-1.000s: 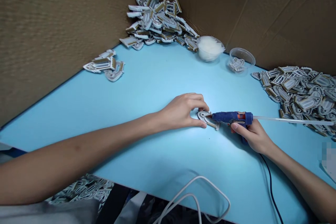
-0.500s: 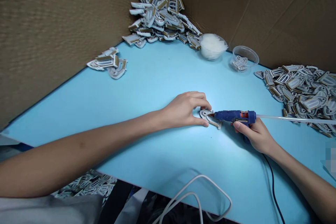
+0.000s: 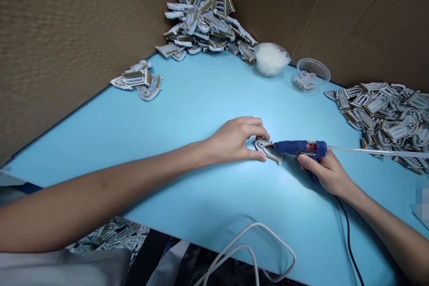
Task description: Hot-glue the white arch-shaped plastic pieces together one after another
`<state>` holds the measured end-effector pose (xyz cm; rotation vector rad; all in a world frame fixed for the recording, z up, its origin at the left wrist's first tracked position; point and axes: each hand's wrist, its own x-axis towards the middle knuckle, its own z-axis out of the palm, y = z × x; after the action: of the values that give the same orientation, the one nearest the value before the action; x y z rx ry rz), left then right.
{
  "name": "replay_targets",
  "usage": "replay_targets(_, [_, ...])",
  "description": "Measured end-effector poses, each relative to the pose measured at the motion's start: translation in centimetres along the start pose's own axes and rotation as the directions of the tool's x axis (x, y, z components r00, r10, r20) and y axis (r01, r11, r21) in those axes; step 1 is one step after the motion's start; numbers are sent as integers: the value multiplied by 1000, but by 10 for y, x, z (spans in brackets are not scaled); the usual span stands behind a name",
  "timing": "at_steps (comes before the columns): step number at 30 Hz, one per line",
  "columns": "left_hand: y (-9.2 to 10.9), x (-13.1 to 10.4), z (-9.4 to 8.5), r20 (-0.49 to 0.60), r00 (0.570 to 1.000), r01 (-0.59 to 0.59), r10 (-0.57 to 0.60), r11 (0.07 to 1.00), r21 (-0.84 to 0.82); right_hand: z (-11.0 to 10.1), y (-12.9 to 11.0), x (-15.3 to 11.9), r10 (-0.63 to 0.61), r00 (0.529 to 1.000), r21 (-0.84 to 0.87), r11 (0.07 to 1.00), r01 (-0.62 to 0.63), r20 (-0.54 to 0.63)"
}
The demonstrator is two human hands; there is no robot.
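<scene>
My left hand (image 3: 236,140) pinches a small white and gold arched piece (image 3: 275,156) between thumb and fingers, flat on the light blue table (image 3: 194,196). Wrapped round the handle of a blue glue gun (image 3: 293,147) is my right hand (image 3: 330,173). The gun's nozzle points left and rests at or just over the piece; whether they touch is hard to tell. A long clear glue stick (image 3: 375,153) sticks out of the gun's back end.
Piles of similar pieces lie at the back (image 3: 204,22) and right (image 3: 395,120), with several at the left (image 3: 136,79). Two clear tubs (image 3: 271,60) (image 3: 313,73) stand at the back. A white cable (image 3: 256,225) loops over the front edge. Cardboard walls (image 3: 83,22) rise behind.
</scene>
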<state>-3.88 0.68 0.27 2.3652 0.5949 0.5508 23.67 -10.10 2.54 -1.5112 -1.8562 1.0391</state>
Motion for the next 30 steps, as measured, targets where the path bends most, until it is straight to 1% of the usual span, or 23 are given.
replay_targets(13, [0, 1, 0, 2, 1000, 13, -13, 1000, -10, 1, 1, 0, 2, 1000, -22, 1000, -2, -12])
replay_targets(17, [1, 1, -1, 3, 1000, 26, -26, 999, -45, 2, -1, 1, 13, 1000, -2, 1000, -13, -14])
replay_targets(19, [2, 2, -1, 6, 1000, 31, -31, 998, -55, 3, -2, 0, 28, 999, 62, 998, -27, -15])
replay_targets(21, [4, 2, -1, 6, 999, 38, -38, 998, -55, 4, 0, -1, 21, 997, 208, 978, -6, -70])
replay_targets(23, [7, 2, 0, -3, 998, 57, -57, 998, -41, 4, 4, -1, 24, 979, 351, 935, 49, -202])
replay_targets(24, [8, 2, -1, -13, 997, 69, -70, 997, -30, 4, 7, -1, 38, 962, 387, 919, 73, -272])
replay_targets(25, [10, 2, -2, -28, 996, 80, -80, 997, -20, 4, 9, -1, 54, 942, 398, 913, 87, -330])
replay_targets(27, [12, 1, -6, -53, 996, 71, -71, 997, -3, 3, 13, -2, 69, 915, 381, 919, 96, -396])
replay_targets(28, [13, 1, -8, -40, 998, 43, -42, 999, 10, 3, 14, -2, 70, 907, 375, 922, 100, -415])
replay_targets(30, [13, 0, -14, 45, 998, -53, 51, 997, 52, 3, 16, -3, 69, 892, 382, 917, 119, -446])
